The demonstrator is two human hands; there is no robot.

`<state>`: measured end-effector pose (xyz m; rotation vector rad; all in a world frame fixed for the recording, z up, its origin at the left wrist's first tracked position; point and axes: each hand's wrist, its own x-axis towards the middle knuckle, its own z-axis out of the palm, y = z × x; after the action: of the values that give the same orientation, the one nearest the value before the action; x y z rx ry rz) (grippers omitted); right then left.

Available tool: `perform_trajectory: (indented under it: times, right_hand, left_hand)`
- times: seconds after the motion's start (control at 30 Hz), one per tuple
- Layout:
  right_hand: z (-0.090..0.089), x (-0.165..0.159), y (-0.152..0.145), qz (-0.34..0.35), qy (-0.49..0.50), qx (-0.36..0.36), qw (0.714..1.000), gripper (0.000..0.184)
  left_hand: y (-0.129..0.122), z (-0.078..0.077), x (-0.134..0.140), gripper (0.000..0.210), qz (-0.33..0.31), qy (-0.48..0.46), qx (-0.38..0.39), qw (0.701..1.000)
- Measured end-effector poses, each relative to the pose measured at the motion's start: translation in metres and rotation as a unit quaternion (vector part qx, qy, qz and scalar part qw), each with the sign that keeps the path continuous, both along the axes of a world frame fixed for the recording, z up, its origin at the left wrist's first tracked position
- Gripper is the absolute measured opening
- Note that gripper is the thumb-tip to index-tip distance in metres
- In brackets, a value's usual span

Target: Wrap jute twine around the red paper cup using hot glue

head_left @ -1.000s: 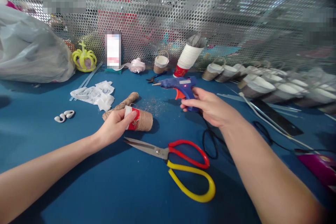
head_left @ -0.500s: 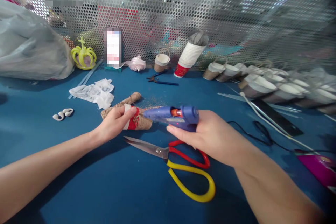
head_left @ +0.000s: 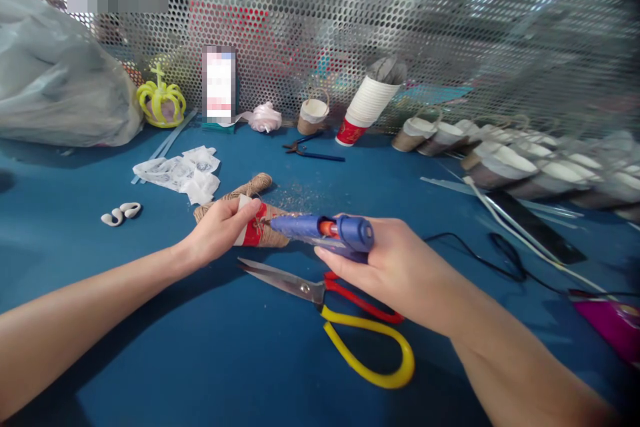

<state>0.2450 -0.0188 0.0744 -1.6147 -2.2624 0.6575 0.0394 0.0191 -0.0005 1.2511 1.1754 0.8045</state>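
A red and white paper cup (head_left: pixel 255 232), partly wrapped in brown twine, lies on its side in the grip of my left hand (head_left: pixel 219 230). My right hand (head_left: pixel 385 253) is closed around a blue hot glue gun (head_left: pixel 325 232), whose nozzle meets the red, unwrapped part of the cup beside the twine. Behind my left hand rests a bundle of brown twine (head_left: pixel 255 184), partly covered by the hand. Scissors (head_left: pixel 305 288) with one red and one yellow handle lie on the blue table just below both hands.
Along the mesh back wall stand a stack of paper cups (head_left: pixel 371 107), several twine-wrapped cups (head_left: pixel 505 163) and a phone (head_left: pixel 219 87). Pliers (head_left: pixel 313 148) and crumpled white sheets (head_left: pixel 180 170) lie nearer. A plastic bag (head_left: pixel 60 73) fills the left; a black cord (head_left: pixel 500 260) runs right.
My right hand has brought the glue gun slightly left and down, so its nozzle now reaches farther onto the red part of the cup. My left hand keeps holding the cup.
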Motion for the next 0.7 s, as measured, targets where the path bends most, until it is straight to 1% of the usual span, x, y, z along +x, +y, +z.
perform_trajectory:
  times: [0.13, 0.27, 0.43, 0.57, 0.7]
  right_hand:
    - [0.0015, -0.0023, -0.0029, 0.01, -0.006, -0.008, 1.0, 0.015]
    - [0.0016, -0.0035, -0.0029, 0.005, -0.012, 0.005, 1.0, 0.014]
    - [0.0013, -0.0027, -0.0025, 0.031, -0.014, -0.004, 0.999, 0.014]
    - [0.0014, -0.0029, -0.0036, 0.011, -0.015, 0.008, 1.0, 0.011]
    - [0.0015, -0.0031, -0.0038, 0.025, -0.012, -0.004, 1.0, 0.013]
  left_hand:
    - [-0.0004, 0.002, 0.0009, 0.049, -0.008, -0.014, -0.015, 1.0]
    - [-0.0004, 0.0018, 0.0003, 0.047, -0.002, 0.005, -0.005, 1.0]
    - [-0.0012, 0.0031, 0.0004, 0.046, -0.003, -0.006, -0.012, 1.0]
    - [-0.0014, 0.0034, 0.0002, 0.046, -0.004, 0.007, -0.01, 1.0]
    - [-0.0013, 0.002, -0.0007, 0.045, -0.005, 0.018, 0.002, 1.0]
